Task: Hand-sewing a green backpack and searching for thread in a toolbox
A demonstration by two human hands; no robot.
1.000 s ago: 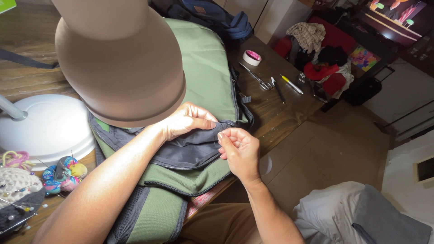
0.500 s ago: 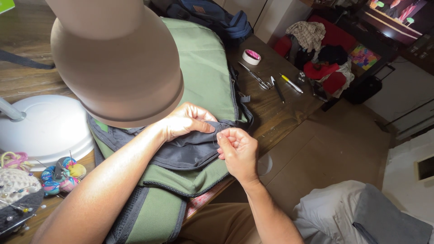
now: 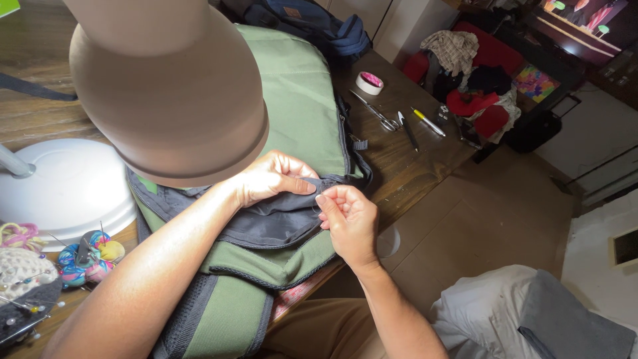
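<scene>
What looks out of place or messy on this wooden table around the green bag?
Nothing looks damaged or spilled. The left hand pinches the dark grey lining of the green fabric bag, the right hand beside it. Only the metal scissors and yellow pen lie scattered near the wooden table's edge.

lamp: brown shade [image 3: 169, 86] close to camera, white round base [image 3: 66, 183] on wooden table [image 3: 412, 166]
pincushions: multicolour one [image 3: 90, 256] plus a pale one with pins [image 3: 23, 279], left edge
tools: scissors [image 3: 373, 111], dark pen [image 3: 407, 129], yellow pen [image 3: 428, 121] (side by side)
tape: pink-white roll [image 3: 369, 82]
back: blue bag [image 3: 312, 23], clothes pile [image 3: 465, 66]
</scene>
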